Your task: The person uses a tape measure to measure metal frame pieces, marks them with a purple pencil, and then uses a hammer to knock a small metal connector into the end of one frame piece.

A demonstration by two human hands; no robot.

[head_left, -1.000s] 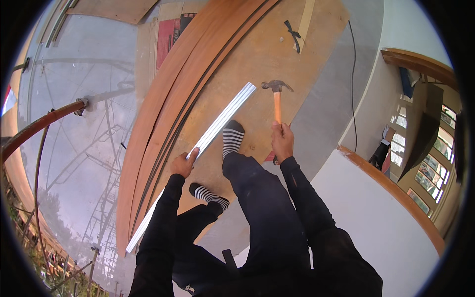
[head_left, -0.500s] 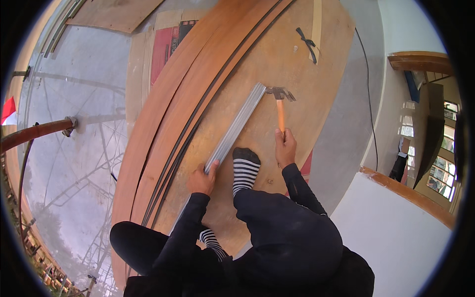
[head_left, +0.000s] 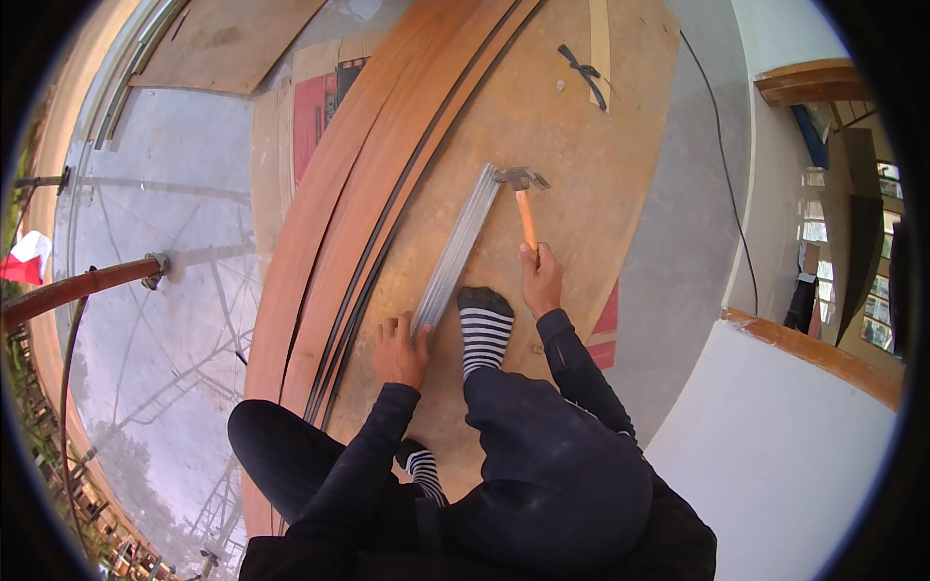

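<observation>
My right hand (head_left: pixel 542 280) is wrapped around the wooden handle of a claw hammer (head_left: pixel 528 218). The hammer's dark metal head meets the far end of a long, ridged silver metal channel (head_left: pixel 455 254). That channel lies slantwise on the brown board (head_left: pixel 562 155), running back toward me. My left hand (head_left: pixel 399 351) straddles its nearer part, thumb along the right side and fingers loosely spread on the left. Beyond this hand the channel is hidden under my hand and forearm. My foot in a black-and-white striped sock (head_left: pixel 483 329) rests just right of the channel.
Long reddish-brown planks (head_left: pixel 334 223) and thin black strips (head_left: pixel 397 208) lie left of the channel. A black tie-like strip (head_left: pixel 584 76) lies farther off. A black cable (head_left: pixel 722 131) runs along the right, near a white wall (head_left: pixel 775 445). An orange-brown pipe (head_left: pixel 87 293) juts in at left.
The view has shifted slightly. My left hand's fingers look more spread around the channel. The hammer head remains at the channel's far end, still in my right hand.
</observation>
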